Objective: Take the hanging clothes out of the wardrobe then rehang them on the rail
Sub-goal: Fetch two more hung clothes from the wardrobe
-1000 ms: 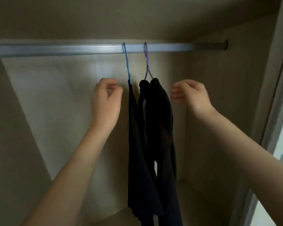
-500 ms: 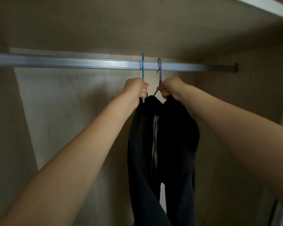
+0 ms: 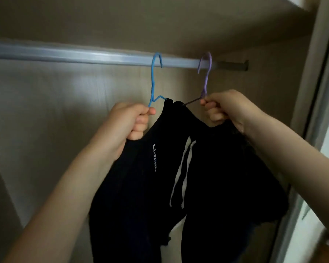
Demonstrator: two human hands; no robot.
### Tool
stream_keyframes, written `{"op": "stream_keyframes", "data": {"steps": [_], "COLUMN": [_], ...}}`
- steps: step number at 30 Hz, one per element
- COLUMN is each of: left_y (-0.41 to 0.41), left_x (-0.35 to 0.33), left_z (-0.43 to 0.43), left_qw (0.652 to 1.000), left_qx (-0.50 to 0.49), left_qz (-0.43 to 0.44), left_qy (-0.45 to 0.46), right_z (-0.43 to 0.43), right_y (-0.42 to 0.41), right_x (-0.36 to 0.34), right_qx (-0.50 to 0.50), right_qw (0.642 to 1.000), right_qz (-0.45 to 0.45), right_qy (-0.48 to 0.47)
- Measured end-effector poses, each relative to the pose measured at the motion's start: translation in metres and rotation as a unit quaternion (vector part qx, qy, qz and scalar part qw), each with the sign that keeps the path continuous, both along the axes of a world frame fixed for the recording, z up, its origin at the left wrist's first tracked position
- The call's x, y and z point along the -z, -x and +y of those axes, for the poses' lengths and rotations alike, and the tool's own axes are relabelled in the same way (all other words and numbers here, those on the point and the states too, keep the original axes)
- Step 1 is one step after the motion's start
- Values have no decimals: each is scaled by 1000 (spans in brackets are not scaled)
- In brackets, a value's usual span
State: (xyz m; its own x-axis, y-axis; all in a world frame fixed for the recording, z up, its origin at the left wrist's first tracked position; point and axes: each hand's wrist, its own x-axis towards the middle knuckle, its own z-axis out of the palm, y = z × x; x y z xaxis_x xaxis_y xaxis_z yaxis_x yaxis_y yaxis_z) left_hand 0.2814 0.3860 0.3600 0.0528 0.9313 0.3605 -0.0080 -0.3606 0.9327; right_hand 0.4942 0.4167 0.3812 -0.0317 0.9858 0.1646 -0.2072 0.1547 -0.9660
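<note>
A silver rail [image 3: 84, 55] runs across the top of the wardrobe. My left hand [image 3: 129, 122] grips the blue hanger [image 3: 152, 80] at its shoulder, with a black garment with white lettering [image 3: 133, 177] on it. My right hand [image 3: 226, 109] grips the purple hanger [image 3: 205, 78], which carries a second black garment [image 3: 226, 177] with white drawstrings. Both hooks show in front of the rail, and whether they still rest on it I cannot tell. The two garments spread apart below my hands.
The beige back wall [image 3: 65, 120] of the wardrobe is behind the clothes. A door frame [image 3: 319, 92] stands at the right edge, close to my right forearm. The wardrobe ceiling [image 3: 141, 19] is just above the rail.
Both hands closed on the hangers, then pulled them apart and toward me. The hooks now sit wider apart and tilted. The camera has come closer.
</note>
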Motion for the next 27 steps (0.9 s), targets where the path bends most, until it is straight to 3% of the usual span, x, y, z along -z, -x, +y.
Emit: {"op": "stream_keyframes", "data": {"steps": [4, 9, 15, 21, 27], "left_y": [5, -10, -50, -117, -193], "left_x": [56, 134, 205, 221, 212], "left_z": [-28, -45, -50, -68, -114], "left_qw": [999, 986, 926, 833, 764], "left_qx": [29, 99, 267, 440, 574], "left_qz": [14, 60, 135, 174, 191], "left_qy": [38, 122, 231, 287, 226], "right_z": [-60, -135, -233, -354, -479], "right_y": [-41, -77, -92, -93, -72], "right_x": [60, 156, 239, 235, 203], "right_qx": [32, 99, 221, 413, 598], "right_qw": [998, 990, 960, 886, 776], "right_qz": [-59, -32, 10, 16, 19], "right_qy": [16, 94, 172, 211, 199]}}
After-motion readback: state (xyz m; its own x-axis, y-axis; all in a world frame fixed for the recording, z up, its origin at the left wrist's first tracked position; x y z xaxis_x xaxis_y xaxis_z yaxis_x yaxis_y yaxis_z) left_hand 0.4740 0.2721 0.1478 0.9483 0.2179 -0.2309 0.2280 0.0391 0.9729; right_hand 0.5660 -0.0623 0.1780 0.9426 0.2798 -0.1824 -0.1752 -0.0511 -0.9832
